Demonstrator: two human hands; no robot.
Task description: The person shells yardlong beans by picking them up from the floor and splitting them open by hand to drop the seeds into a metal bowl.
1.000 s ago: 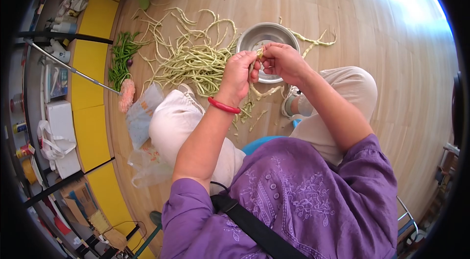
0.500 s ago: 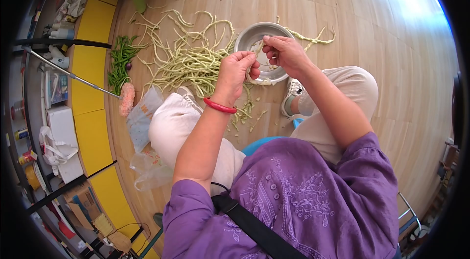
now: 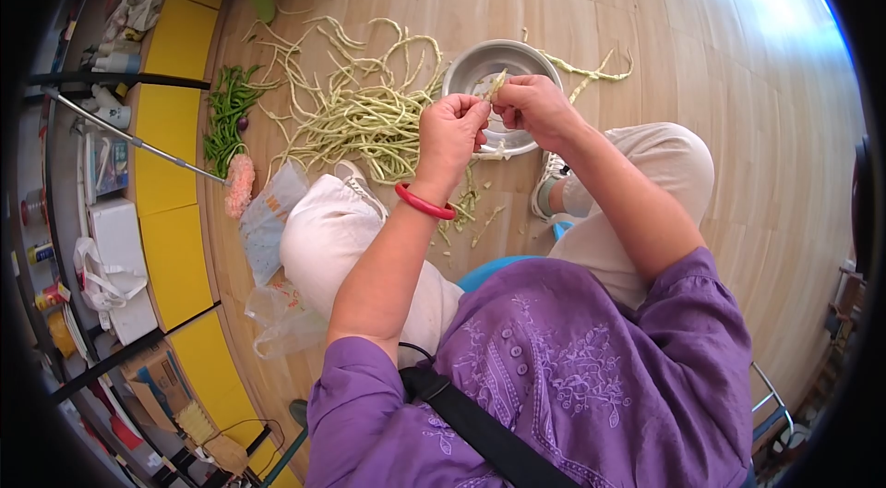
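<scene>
Brought closer, left hand [image 3: 450, 130] and right hand [image 3: 538, 108] are pinched on a bean [image 3: 499, 82], likely light, soft, best held near its tip.

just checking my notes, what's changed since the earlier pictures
The right hand has moved toward the left hand, closing the gap seen half a second ago. Both appear to keep hold of a bean piece. The bean pile, metal bowl and green peppers stayed put.

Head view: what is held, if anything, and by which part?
A bean, pinched by the left hand and right hand just below a protruding bit; whether that is its end is unclear.
</scene>
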